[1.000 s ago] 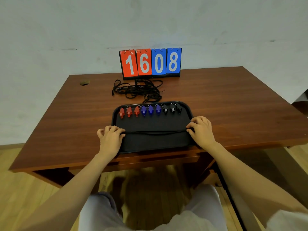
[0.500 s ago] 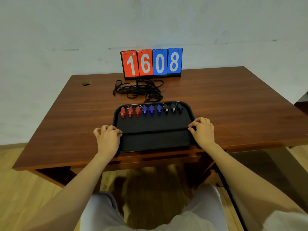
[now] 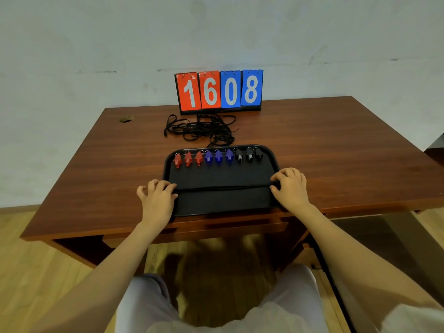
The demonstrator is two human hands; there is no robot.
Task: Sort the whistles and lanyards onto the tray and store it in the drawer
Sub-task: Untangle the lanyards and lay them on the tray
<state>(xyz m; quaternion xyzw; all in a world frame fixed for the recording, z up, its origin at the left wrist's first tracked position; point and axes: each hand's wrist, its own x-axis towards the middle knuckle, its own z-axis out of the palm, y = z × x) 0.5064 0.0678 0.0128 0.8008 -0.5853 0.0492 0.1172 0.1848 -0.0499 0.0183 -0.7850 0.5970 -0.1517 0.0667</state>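
The wooden desk fills your view, and the black tray sits at its near edge, right in front of you. Behind it the flip scoreboard reads 1608, with the pile of lanyards tangled between board and tray. Your left hand curls in at the tray's left side and your right hand at its right. Each pinches an end of one stretched lanyard, which lies straight across the tray. Along the far rim you've got red whistles, blue whistles and black whistles, three apiece, in one row.
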